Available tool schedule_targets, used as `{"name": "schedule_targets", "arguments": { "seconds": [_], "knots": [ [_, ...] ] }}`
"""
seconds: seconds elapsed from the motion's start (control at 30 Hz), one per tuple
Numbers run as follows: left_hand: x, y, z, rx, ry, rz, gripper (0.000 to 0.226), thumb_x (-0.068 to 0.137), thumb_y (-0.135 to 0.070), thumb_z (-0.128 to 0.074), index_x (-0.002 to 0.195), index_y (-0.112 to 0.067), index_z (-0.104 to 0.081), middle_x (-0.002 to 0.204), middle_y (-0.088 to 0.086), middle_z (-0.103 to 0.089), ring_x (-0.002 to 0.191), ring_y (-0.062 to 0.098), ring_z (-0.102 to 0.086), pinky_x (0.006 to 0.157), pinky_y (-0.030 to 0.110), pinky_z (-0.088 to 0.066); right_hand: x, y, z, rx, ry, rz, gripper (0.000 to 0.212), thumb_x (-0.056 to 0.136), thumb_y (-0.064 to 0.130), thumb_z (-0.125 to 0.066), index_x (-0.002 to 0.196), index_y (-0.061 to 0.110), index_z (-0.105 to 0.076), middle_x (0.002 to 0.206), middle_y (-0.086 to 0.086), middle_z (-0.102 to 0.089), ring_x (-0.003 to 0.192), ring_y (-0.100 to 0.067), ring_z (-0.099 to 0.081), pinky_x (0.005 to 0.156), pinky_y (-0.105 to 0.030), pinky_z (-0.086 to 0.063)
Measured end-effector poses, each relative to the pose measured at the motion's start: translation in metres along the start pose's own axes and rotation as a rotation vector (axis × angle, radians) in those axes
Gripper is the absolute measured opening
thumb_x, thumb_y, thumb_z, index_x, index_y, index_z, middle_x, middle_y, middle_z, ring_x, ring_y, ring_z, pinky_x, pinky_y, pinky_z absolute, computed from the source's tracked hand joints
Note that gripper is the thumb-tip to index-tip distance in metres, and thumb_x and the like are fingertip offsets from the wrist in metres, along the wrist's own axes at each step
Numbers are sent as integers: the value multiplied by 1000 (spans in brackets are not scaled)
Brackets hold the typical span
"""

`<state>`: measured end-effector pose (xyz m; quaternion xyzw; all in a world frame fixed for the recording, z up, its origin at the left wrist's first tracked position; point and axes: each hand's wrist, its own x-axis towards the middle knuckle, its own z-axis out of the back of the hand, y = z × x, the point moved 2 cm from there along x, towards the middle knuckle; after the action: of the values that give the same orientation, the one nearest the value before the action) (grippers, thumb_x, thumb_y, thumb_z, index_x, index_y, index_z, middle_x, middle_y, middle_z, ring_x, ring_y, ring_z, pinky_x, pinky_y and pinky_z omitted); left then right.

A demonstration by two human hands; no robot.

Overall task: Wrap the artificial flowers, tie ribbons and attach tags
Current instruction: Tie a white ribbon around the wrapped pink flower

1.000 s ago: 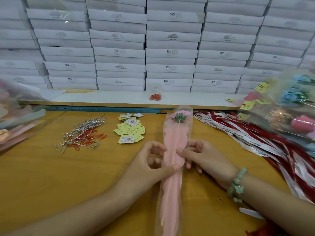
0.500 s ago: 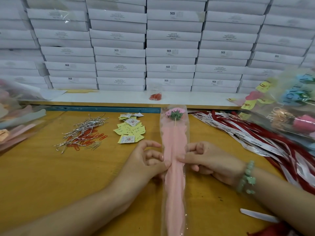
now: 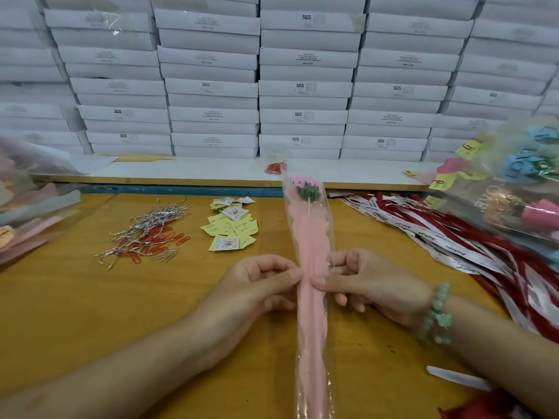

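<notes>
A long clear sleeve with pink paper lies lengthwise on the wooden table, a pink artificial flower with green sepals at its far end. My left hand pinches the sleeve's middle from the left. From the right, my right hand pinches the same spot, squeezing the wrap narrow there. Yellow and white tags lie left of the sleeve. Red and white ribbons fan out on the right. Silver twist ties mixed with red paper clips lie further left.
Stacked white boxes form a wall behind a white shelf holding a small jar of red clips. Wrapped flowers pile up at the right edge, pink paper sheets in plastic at the left. A white strip lies near my right forearm.
Both hands have closed in on the sleeve's middle and gathered it tighter. The sleeve has straightened and shifted slightly away from me.
</notes>
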<state>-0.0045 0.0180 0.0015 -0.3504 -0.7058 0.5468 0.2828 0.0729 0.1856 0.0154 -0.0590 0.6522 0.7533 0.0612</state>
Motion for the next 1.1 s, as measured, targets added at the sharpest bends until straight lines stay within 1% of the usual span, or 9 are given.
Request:
{"name": "schedule_targets", "arguments": {
  "seconds": [0.1, 0.27, 0.33, 0.5, 0.67, 0.83, 0.97, 1.0, 1.1],
  "knots": [
    [-1, -3, -1, 38, 64, 38, 13, 74, -20, -71, 81, -9, -74, 79, 8, -70, 70, 12, -67, 63, 19, -53, 1, -1, 0, 13, -16, 6, 34, 73, 21, -74, 100, 2, -63, 59, 5, -64, 41, -2, -52, 35, -10, -36],
    [0, -3, 0, 114, 82, 81, 22, 69, -25, -75, 84, -8, -74, 84, 7, -71, 77, 14, -67, 69, 19, -53, 2, -2, 0, 4, -24, 1, 36, 70, 23, -76, 98, 3, -64, 61, 3, -64, 43, -2, -53, 36, -10, -37],
    [1, -3, 0, 137, 92, 96, 19, 69, -25, -76, 82, -11, -74, 85, 6, -71, 79, 14, -67, 70, 20, -53, 2, -3, 1, 6, -26, 2, 40, 70, 22, -77, 102, 1, -64, 65, 2, -66, 47, -3, -56, 37, -11, -38],
    [1, -5, 0, 142, 128, 126, 2, 74, -18, -74, 75, -17, -73, 80, 0, -69, 77, 8, -67, 67, 17, -53, 2, -2, 1, 8, -19, 25, 32, 72, 22, -76, 97, 6, -65, 71, 3, -70, 54, -3, -62, 39, -11, -41],
    [0, -5, 1, 159, 113, 103, 5, 71, -18, -77, 74, -20, -74, 79, 2, -69, 76, 11, -67, 67, 18, -54, 2, -3, 1, 15, 24, 57, 23, 74, 24, -75, 93, 13, -68, 78, 3, -72, 60, -3, -64, 41, -11, -43],
    [-1, -5, 1, 150, 68, 81, 12, 66, -18, -80, 75, -16, -73, 77, 5, -69, 73, 13, -67, 66, 19, -54, 0, -3, 5, 74, 86, 44, 7, 79, 21, -71, 86, 22, -73, 83, 0, -72, 69, -4, -67, 47, -11, -46],
    [-1, -5, 1, 132, 35, 82, 14, 65, -17, -80, 76, -15, -72, 78, 8, -70, 73, 15, -67, 67, 20, -55, 0, -1, 13, 150, 186, -1, 22, 81, 13, -66, 102, 10, -68, 86, -2, -71, 76, -6, -68, 57, -13, -52],
    [-1, -5, 1, 130, 31, 80, 14, 64, -17, -80, 76, -15, -72, 79, 8, -70, 73, 15, -67, 67, 20, -55, 0, -1, 14, 170, 204, -8, 22, 81, 11, -65, 103, 10, -69, 86, -2, -71, 76, -6, -68, 59, -14, -53],
    [-2, -5, 1, 134, 30, 75, 17, 61, -20, -82, 76, -17, -73, 81, 9, -71, 75, 17, -68, 68, 22, -56, 0, 0, 16, 204, 222, -16, 18, 82, 6, -63, 93, 15, -73, 83, -1, -71, 75, -6, -68, 61, -15, -54]
  ]
}}
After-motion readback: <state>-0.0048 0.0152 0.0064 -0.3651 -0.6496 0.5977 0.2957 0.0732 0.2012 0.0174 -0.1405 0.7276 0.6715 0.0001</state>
